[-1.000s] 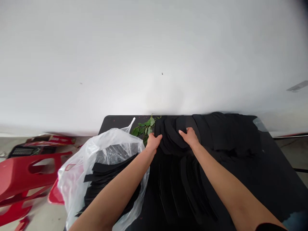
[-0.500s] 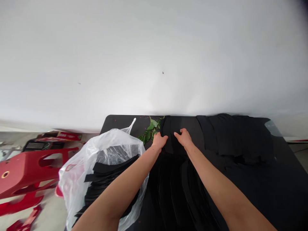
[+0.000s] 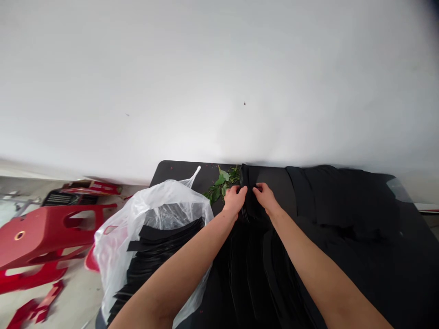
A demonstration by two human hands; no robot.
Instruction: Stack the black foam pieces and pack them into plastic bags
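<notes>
Both arms reach across a black table [image 3: 178, 170] covered with black fabric pieces [image 3: 329, 205]. My left hand [image 3: 234, 199] and my right hand [image 3: 264, 197] are close together, fingers curled on a bunched stack of black strips [image 3: 249, 201] at the table's far edge. More black strips [image 3: 254, 274] fan out toward me between my forearms. Green leaves [image 3: 222, 183] lie just left of my left hand.
A clear plastic bag [image 3: 154, 224] holding black strips sits at the table's left edge. Red plastic furniture [image 3: 37, 237] stands on the floor to the left. A white wall [image 3: 219, 82] runs right behind the table.
My hands have moved closer together, gathering the spread black pieces into a narrow bunch. The view has shifted slightly to the left.
</notes>
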